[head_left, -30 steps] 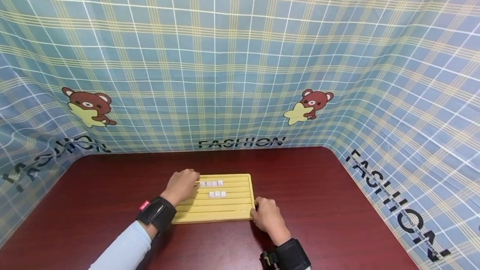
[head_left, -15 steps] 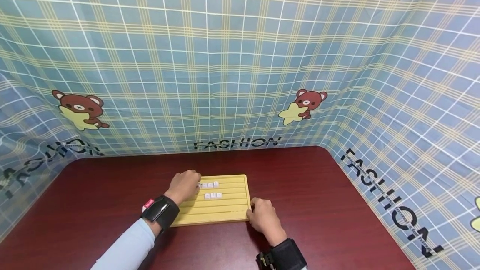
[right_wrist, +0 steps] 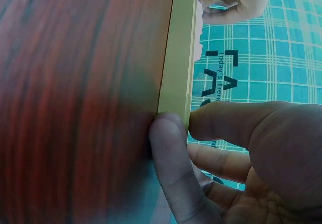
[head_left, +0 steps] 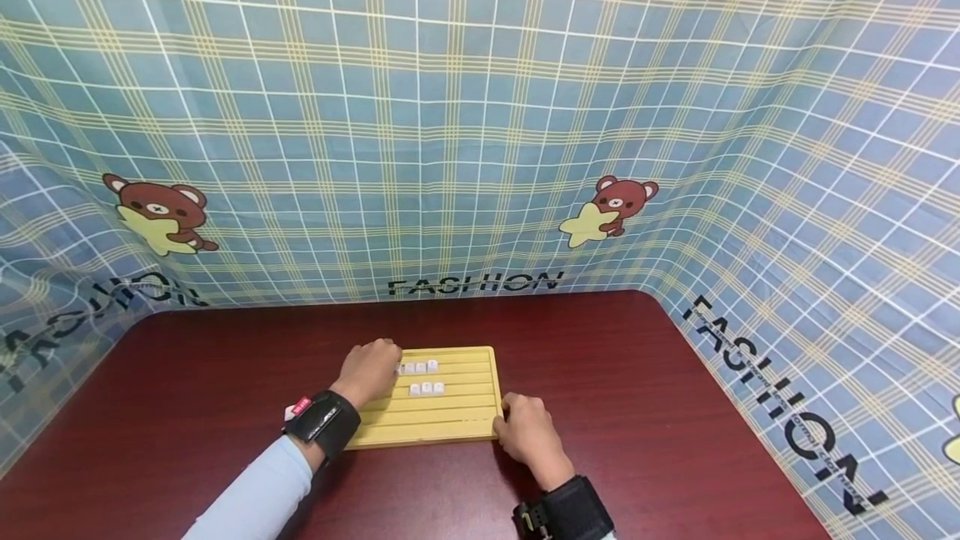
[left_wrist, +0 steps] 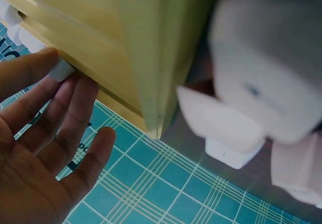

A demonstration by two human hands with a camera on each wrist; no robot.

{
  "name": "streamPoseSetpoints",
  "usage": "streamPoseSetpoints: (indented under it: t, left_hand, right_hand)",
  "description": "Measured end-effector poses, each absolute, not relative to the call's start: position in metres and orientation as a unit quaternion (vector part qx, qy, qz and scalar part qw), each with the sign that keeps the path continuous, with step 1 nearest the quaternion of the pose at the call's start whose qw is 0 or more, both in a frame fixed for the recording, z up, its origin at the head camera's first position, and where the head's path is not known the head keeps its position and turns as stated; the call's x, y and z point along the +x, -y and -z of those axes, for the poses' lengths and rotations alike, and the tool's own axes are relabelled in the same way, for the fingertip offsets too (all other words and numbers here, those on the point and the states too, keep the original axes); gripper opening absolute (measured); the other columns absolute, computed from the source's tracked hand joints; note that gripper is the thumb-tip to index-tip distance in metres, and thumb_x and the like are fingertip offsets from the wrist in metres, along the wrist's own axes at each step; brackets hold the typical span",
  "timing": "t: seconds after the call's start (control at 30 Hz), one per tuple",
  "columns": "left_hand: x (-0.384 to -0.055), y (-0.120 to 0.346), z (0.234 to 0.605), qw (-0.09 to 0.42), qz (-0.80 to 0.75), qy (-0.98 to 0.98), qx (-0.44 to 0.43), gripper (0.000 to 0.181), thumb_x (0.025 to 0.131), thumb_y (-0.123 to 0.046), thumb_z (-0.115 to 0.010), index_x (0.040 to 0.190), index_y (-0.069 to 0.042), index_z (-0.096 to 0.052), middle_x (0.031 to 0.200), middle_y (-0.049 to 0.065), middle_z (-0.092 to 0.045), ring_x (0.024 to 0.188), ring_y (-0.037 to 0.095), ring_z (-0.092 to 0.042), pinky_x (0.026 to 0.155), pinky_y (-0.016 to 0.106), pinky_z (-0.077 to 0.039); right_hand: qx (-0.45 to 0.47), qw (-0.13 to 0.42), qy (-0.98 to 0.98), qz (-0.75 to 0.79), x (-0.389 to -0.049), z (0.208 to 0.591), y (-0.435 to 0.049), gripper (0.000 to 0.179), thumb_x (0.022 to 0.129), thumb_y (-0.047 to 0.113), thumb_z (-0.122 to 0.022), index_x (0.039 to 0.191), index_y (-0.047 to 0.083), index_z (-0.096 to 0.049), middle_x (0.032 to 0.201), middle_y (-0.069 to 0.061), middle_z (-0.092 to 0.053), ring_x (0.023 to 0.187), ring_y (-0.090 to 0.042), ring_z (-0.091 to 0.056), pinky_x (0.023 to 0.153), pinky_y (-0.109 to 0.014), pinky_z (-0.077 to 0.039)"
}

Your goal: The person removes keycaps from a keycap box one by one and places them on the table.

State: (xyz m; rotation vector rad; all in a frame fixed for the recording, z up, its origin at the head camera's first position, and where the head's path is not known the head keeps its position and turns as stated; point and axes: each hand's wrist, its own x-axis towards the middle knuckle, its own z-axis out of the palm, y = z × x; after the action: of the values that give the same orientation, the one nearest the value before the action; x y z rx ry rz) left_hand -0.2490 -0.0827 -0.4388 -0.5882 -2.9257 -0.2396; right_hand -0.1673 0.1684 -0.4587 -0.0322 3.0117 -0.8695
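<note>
A yellow ridged board [head_left: 468, 407] lies on the table with white keycaps in two of its rows. My left hand [head_left: 369, 372] is over its far left part. In the left wrist view, thumb and fingers pinch a white keycap [left_wrist: 62, 71] at a groove, at the end of a line of other keycaps [left_wrist: 31, 40]. The head view shows the back row of keycaps [head_left: 432, 365] partly covered by that hand, and a shorter row [head_left: 427, 388] in front. My right hand [head_left: 528, 432] grips the board's near right corner, fingers on its edge [right_wrist: 177, 78].
Several loose white keycaps [left_wrist: 234, 128] lie left of the board, large and blurred in the left wrist view, mostly hidden behind the wrist strap [head_left: 322, 425] from above. The dark red table [head_left: 637, 407] ends at a checked cloth [head_left: 450, 148] at the back and sides.
The head view has shifted slightly, moving the whole scene a little left in the picture. The left hand now covers slightly more of the back row; the right hand keeps its hold on the corner.
</note>
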Motion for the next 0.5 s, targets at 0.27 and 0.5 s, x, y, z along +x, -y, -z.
streamPoseSetpoints:
  t: [0.27, 0.5]
  left_hand:
    - [-0.2465, 0.0828, 0.4415, 0.079, 0.076, 0.975, -0.194, 0.006, 0.084, -0.004, -0.069, 0.079, -0.007, -0.070, 0.077, 0.006, -0.064, 0.071, 0.024, -0.065, 0.060, 0.042, -0.051]
    - [-0.2459, 0.0818, 0.4444, 0.094, 0.078, 0.974, -0.192, 0.004, 0.083, -0.004, -0.070, 0.080, -0.006, -0.070, 0.080, 0.006, -0.065, 0.073, 0.026, -0.066, 0.064, 0.045, -0.051]
  right_hand:
    - [-0.012, 0.005, -0.959, 0.282, -0.1672, 0.4606, -0.1685, 0.017, 0.084, 0.010, -0.063, 0.099, 0.003, -0.067, 0.082, -0.011, -0.064, 0.065, -0.021, -0.058, 0.058, -0.035, -0.047]
    - [-0.008, 0.002, -0.960, 0.280, -0.1675, 0.4604, -0.1689, 0.018, 0.085, 0.010, -0.064, 0.101, 0.004, -0.067, 0.085, -0.011, -0.064, 0.064, -0.020, -0.055, 0.057, -0.034, -0.045]
